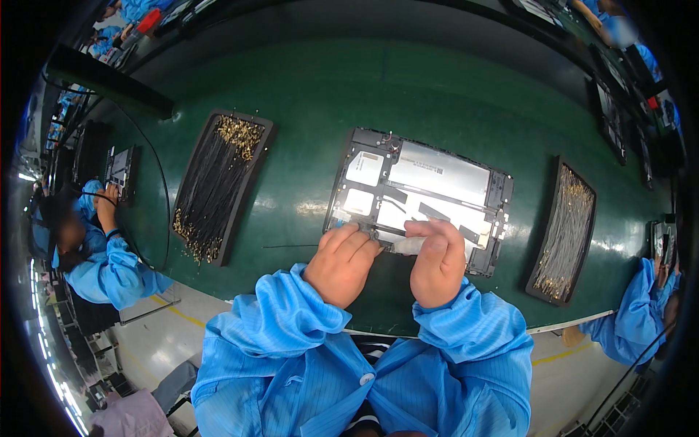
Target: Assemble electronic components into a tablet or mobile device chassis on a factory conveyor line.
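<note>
An opened flat electronic device (444, 173), likely a tablet, lies before me with silver plates and a black frame showing. My left hand (341, 264) is closed at its lower left corner, fingertips bent down against the edge. From under that hand a thin black cable (291, 246) sticks out to the left; its other end is hidden by the fingers. Just to the right, my right hand (439, 262) rests over the device's lower edge with thumb and fingers curled in. Something whitish and translucent shows by its fingers; what they hold I cannot make out.
A dark tray (231, 247) of black cables with gold ends stands on the green table (313, 80) at left. Another tray (529, 284) holds grey cables at right. A black post (109, 80) rises at far left. Co-workers in blue sleeves (124, 273) sit on both sides.
</note>
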`<state>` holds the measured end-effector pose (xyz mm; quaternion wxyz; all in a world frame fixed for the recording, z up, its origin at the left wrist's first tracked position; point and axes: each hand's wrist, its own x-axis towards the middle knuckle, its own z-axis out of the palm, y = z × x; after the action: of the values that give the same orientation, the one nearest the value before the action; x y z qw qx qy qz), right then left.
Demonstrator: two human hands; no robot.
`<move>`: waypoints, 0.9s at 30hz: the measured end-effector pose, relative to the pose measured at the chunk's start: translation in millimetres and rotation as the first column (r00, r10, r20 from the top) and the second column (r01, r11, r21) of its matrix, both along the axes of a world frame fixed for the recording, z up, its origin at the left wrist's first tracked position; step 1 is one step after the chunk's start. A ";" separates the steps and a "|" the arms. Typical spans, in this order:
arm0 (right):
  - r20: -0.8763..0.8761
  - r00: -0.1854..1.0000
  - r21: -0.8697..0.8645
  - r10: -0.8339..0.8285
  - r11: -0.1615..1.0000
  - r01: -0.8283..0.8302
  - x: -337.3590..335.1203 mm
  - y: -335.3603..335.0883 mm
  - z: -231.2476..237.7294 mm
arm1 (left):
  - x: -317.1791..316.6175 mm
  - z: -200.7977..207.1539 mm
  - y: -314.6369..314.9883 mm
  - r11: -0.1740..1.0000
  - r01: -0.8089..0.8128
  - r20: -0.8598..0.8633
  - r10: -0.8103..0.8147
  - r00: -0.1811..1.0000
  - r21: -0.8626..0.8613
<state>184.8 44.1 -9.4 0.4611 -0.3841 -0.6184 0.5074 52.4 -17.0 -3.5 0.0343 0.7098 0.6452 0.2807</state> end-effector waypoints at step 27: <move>-0.120 0.992 -0.383 0.041 0.920 -0.084 -14.4 26.2 19.5 | -15.9 6.4 -13.0 0.669 -0.184 0.653 0.563 -0.506 -0.720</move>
<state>170.5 70.3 10.2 0.3927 -0.4192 -0.4918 0.6544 36.5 -30.1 3.0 0.4950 -0.1305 0.5938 0.6208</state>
